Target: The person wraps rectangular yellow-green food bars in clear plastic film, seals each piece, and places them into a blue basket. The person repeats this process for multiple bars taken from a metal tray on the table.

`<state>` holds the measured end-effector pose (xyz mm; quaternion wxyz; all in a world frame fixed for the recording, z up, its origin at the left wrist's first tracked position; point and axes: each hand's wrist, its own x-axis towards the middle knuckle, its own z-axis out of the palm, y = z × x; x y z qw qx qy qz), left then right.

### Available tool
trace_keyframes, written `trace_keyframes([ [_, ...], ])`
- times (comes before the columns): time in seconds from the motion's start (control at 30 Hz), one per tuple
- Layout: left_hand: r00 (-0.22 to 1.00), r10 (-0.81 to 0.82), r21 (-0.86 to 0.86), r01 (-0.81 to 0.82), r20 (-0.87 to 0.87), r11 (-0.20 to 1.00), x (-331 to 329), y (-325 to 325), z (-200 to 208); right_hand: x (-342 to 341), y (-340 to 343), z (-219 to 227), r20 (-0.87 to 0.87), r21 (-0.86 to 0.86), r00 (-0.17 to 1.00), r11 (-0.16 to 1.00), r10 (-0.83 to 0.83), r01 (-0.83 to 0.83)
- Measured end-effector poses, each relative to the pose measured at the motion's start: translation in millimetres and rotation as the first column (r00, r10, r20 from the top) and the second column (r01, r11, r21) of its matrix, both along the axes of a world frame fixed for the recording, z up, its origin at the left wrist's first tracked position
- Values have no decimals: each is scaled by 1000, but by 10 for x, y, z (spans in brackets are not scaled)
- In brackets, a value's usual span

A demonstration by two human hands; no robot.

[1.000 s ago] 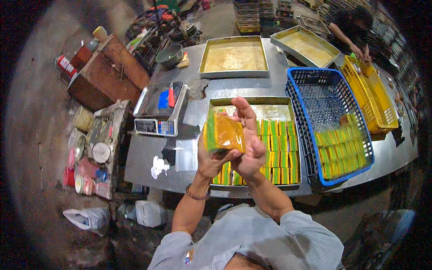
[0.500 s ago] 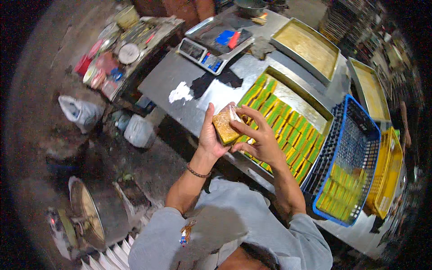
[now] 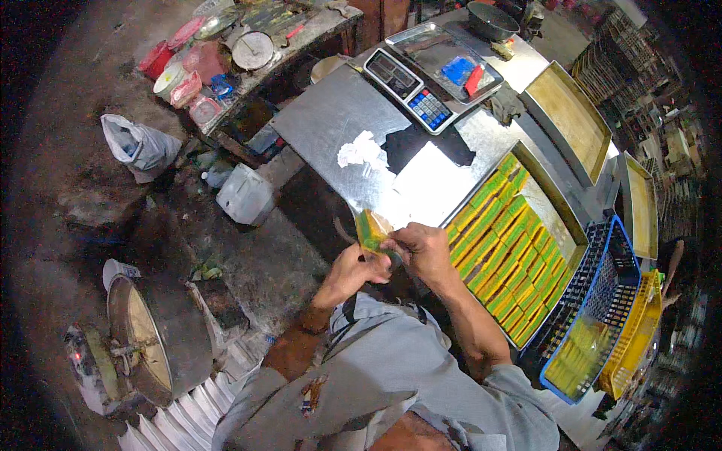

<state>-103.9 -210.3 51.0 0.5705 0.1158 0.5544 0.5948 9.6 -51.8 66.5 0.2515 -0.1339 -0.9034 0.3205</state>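
Observation:
A small block of green and yellow layered cake point(image 3: 368, 228) in clear plastic wrap is held up in front of my body, off the table's near edge. My left hand point(image 3: 352, 272) is closed on its lower part, fingers curled. The fingers of my right hand point(image 3: 426, 249) pinch the wrap at the cake's right side; the fingertips partly hide each other. Just right of my hands lies a metal tray point(image 3: 558, 179) with rows of cut layered cake point(image 3: 508, 252), green, yellow and brown. A stack of white sheets point(image 3: 432, 186) lies beyond my hands.
A blue basket point(image 3: 583, 301) holding wrapped cakes point(image 3: 577, 352) and a yellow basket point(image 3: 638, 331) stand at the right. A digital scale point(image 3: 429, 79), black cloth point(image 3: 421, 143) and crumpled white paper point(image 3: 362, 150) sit farther back. A metal drum point(image 3: 177, 331) stands on the floor at lower left.
The wrapped cake has been turned from its brown face to its layered side and lowered toward me. My left hand has closed from a flat palm; my right fingers have pinched the wrap.

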Motion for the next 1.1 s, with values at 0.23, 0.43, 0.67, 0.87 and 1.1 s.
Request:
trace_keyframes([
  [0.23, 506, -373, -402, 57, -778, 914, -1002, -575, -523, -827, -446, -296, 241, -130, 955, 981, 174, -146],
  [0.43, 207, -595, -601, 40, -777, 798, -1632, -609, -1307, -1154, -709, -1150, 604, -134, 775, 982, 186, -131],
  [0.67, 821, 274, 305, -129, -500, 943, -1674, -839, -1117, -1823, -541, -424, 316, -466, 908, 878, 275, -104],
  [0.87, 864, 493, 356, -495, 103, 793, -1533, -539, -1265, -2104, -77, -344, 312, -655, 916, 755, 253, 14],
  [1.1, 904, 392, 361, -428, 171, 829, -1690, -789, -1303, -2083, 1268, -1552, 363, 151, 836, 911, -411, 383],
])
